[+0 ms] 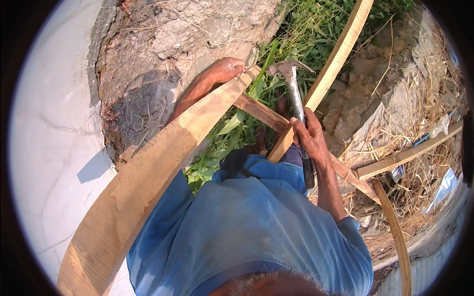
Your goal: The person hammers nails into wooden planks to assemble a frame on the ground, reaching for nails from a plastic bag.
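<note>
My right hand (pixel 311 134) is wrapped round the handle of a claw hammer (pixel 297 96), its metal head up and its black grip pointing down toward my shirt. A long light wooden beam (pixel 340 49) slants past just behind that hand. My left hand (pixel 229 69) is closed at the far end of a wide wooden plank (pixel 163 155), which runs from the lower left to the middle. What its fingers pinch, if anything, is too small to tell. Under the plank's far end, a darker wooden crosspiece (pixel 261 112) runs toward the lower right, crossing the beam.
Green grass (pixel 308 37) grows between a rough stone ledge (pixel 197 29) and a rubble bank (pixel 368 118) strewn with straw. Two more wooden strips (pixel 414 155) meet the crosspiece at the right. A pale wall (pixel 47 123) stands at the left.
</note>
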`<state>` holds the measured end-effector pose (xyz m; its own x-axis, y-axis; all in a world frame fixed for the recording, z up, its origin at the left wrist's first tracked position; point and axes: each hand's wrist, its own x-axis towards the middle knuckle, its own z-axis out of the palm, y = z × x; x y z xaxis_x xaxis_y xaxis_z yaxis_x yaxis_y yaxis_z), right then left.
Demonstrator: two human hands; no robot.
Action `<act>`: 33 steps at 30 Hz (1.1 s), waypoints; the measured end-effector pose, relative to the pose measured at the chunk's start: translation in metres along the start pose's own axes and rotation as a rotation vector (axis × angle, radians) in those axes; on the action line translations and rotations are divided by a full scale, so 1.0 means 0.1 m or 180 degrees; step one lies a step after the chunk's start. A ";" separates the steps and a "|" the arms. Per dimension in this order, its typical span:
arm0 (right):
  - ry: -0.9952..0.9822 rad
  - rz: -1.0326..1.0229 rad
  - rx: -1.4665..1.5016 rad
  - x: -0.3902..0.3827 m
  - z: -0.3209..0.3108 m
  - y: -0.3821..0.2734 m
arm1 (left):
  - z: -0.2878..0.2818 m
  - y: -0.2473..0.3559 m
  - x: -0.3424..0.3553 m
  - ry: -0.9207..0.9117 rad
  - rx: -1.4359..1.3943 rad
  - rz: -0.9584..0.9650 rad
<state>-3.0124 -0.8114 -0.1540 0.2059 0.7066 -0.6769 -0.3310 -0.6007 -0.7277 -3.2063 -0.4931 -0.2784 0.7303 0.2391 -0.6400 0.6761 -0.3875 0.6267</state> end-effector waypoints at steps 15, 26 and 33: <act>0.0322 -0.0771 -0.0347 0.64 -0.11 -0.92 | 0.04 -0.24 0.05 0.0382 -0.0592 0.0062; -0.0692 -0.0124 -0.0747 1.03 0.16 -0.42 | -0.12 -0.06 -0.14 0.0057 -0.0317 -0.0366; 0.0261 -0.0477 -0.0371 0.73 0.02 -1.07 | -0.22 0.27 -0.59 0.1073 -0.1951 -0.0339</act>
<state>-2.9638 -0.6944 -0.1255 0.3208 0.7614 -0.5634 -0.1833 -0.5337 -0.8256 -3.2290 -0.4982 -0.2140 0.5806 0.5489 -0.6014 0.6067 0.2009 0.7691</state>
